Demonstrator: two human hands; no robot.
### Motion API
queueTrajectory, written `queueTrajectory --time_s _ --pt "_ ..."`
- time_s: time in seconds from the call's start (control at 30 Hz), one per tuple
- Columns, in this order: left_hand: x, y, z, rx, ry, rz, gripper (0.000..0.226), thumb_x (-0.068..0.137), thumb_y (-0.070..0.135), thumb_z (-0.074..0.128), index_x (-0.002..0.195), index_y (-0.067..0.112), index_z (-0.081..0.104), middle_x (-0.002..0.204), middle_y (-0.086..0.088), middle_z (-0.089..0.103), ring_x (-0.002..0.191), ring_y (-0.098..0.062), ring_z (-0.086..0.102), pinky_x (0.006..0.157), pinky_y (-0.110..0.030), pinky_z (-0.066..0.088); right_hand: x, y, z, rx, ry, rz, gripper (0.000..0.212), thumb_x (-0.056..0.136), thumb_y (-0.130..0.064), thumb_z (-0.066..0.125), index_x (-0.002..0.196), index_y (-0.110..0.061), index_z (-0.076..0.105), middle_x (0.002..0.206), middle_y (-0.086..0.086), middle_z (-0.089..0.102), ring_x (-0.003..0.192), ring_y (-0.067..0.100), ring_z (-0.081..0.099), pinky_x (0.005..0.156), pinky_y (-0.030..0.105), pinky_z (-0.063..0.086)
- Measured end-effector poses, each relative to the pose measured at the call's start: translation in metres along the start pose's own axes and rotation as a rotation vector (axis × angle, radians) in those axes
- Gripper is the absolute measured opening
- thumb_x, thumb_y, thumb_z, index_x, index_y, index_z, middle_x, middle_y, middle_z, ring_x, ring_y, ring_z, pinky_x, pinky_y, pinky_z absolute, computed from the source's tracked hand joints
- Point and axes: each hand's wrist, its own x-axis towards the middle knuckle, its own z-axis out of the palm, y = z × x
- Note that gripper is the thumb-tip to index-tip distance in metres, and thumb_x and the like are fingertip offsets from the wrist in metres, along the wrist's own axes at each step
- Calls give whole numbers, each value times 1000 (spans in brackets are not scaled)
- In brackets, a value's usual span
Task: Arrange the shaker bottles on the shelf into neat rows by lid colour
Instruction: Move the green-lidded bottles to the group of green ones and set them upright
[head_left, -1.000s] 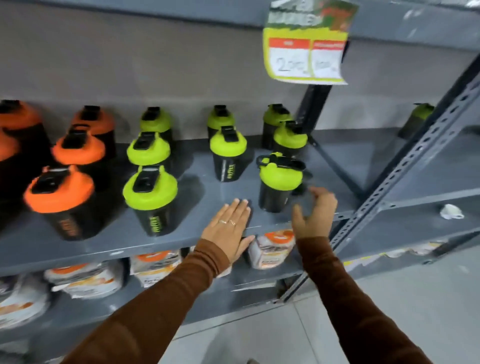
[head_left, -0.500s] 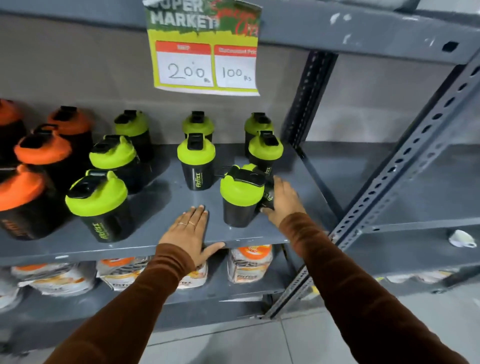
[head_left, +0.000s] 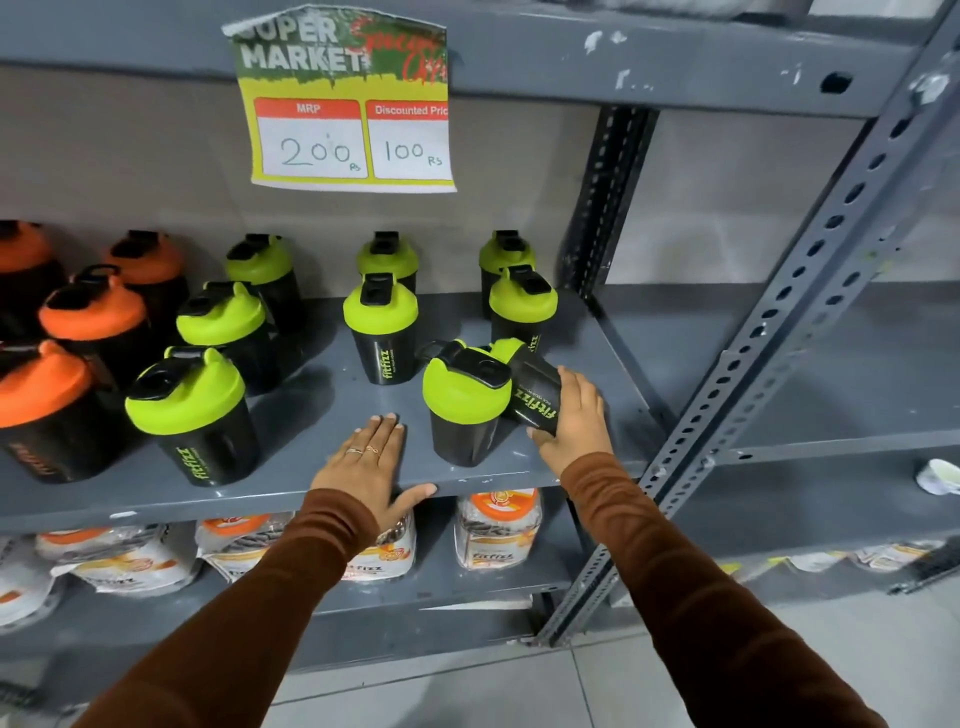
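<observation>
Black shaker bottles stand on a grey metal shelf (head_left: 332, 415). Several have green lids, among them the front left one (head_left: 192, 415), a middle one (head_left: 382, 332) and a front one (head_left: 462, 410). Orange-lidded bottles (head_left: 93, 317) fill the left side. My right hand (head_left: 574, 421) grips a green-lidded bottle (head_left: 532, 389) that is tilted over, leaning against the upright front bottle. My left hand (head_left: 369, 467) lies flat on the shelf's front edge, fingers apart, holding nothing.
A price sign (head_left: 348, 104) hangs from the shelf above. Bagged goods (head_left: 493, 535) lie on the lower shelf. A perforated slanted upright (head_left: 769, 338) bounds the right side. A white cup (head_left: 940, 475) sits on the neighbouring shelf at far right.
My right hand reached behind the front green bottle and took hold of another, which now tilts. My left hand stayed flat on the shelf. The view shifted right and closer.
</observation>
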Motion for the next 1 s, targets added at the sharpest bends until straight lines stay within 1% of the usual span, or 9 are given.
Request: queueTrajectory --time_s 0.23,0.3,0.37,0.47,0.57,0.63,0.7,0.8,1.0 --pt "2 4 2 3 16 -42 115 55 86 -10 142 11 3 154 -7 6 141 -21 6 114 -34 4 -8 7 -5 175 0 93 86 71 -17 77 140 -9 26 144 18 31 134 32 29 113 40 26" --pt "2 4 4 7 22 -41 112 58 84 -7 142 12 3 154 -7 6 141 -21 6 114 -34 5 -15 11 -3 250 55 137 87 70 -17 78 140 -10 26 142 18 33 131 32 34 112 42 30" --pt "3 2 5 12 21 -38 110 59 84 -7 142 12 2 154 -6 5 141 -21 5 114 -34 5 -22 14 1 332 141 187 86 70 -19 78 139 -10 27 139 17 36 128 31 39 110 40 32" --pt "3 2 7 24 17 -37 111 58 84 -9 142 12 2 154 -6 4 141 -21 5 114 -33 5 -31 11 9 430 259 270 85 74 -31 74 139 -8 25 136 17 40 125 31 42 108 37 32" --pt "3 2 7 28 17 -41 110 59 84 -8 142 12 3 154 -6 5 141 -21 6 114 -34 6 -33 6 16 340 317 295 85 75 -43 69 137 -3 27 133 21 47 123 35 45 108 48 35" --pt "3 2 7 22 21 -44 107 63 83 -3 142 12 4 154 -7 6 141 -21 7 114 -34 6 -30 1 19 238 333 282 85 75 -48 66 134 1 30 129 23 52 121 36 46 109 51 32" --pt "3 2 7 20 18 -42 105 65 83 1 142 12 4 154 -7 6 141 -21 7 114 -34 6 -28 -3 23 178 336 279 85 76 -50 65 133 3 31 128 22 53 121 35 47 113 49 25" --pt "2 3 5 16 10 -38 106 63 82 0 142 12 3 154 -7 5 141 -22 6 114 -34 5 -25 -7 28 145 339 295 85 77 -51 63 134 2 30 130 20 52 125 32 46 116 45 15" --pt "3 3 4 6 -1 -36 107 62 83 -1 142 12 1 154 -7 4 141 -22 5 114 -34 6 -29 -2 31 81 335 284 86 76 -55 61 132 3 30 127 22 54 123 32 47 117 45 14"
